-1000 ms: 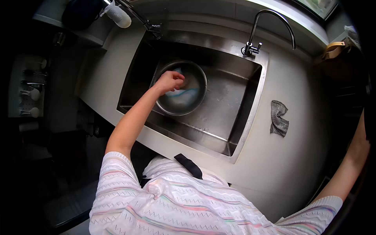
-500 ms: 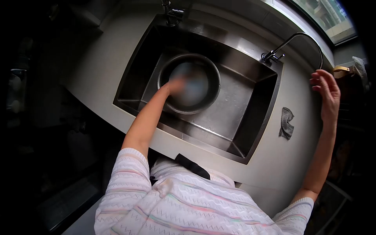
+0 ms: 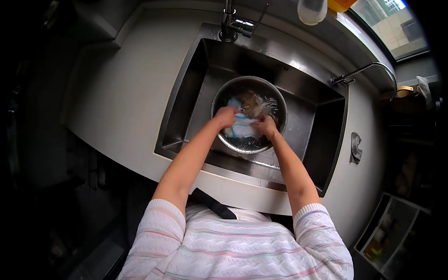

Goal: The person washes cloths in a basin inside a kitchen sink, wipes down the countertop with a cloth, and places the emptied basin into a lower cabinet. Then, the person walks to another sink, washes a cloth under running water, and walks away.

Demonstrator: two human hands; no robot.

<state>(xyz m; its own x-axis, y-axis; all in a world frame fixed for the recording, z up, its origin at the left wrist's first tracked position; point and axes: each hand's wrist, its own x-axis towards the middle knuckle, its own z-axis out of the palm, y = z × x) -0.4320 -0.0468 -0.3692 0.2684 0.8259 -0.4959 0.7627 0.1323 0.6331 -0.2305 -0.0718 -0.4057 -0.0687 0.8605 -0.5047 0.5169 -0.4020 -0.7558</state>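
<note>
A round metal basin (image 3: 217,95) with water in it stands in the stainless steel sink (image 3: 298,112). Inside the basin lies a white cloth with blue stripes (image 3: 242,127), wet and partly in the water. My left hand (image 3: 226,117) grips the cloth's left side, fingers closed around it. On the right side, my right hand (image 3: 266,127) is closed on the same cloth; its fingertips are partly hidden. Ripples and a brownish patch show in the water beyond the hands.
Behind the sink rises a chrome mixer tap (image 3: 228,28), and a thin curved tap (image 3: 373,65) stands at the back right. A grey rag (image 3: 355,148) lies on the counter (image 3: 112,102) to the right. A whitish bottle (image 3: 311,11) is at the top edge.
My right hand has come from the right counter's far side into the basin and taken hold of the cloth. The view has shifted, so the sink appears lower and further right.
</note>
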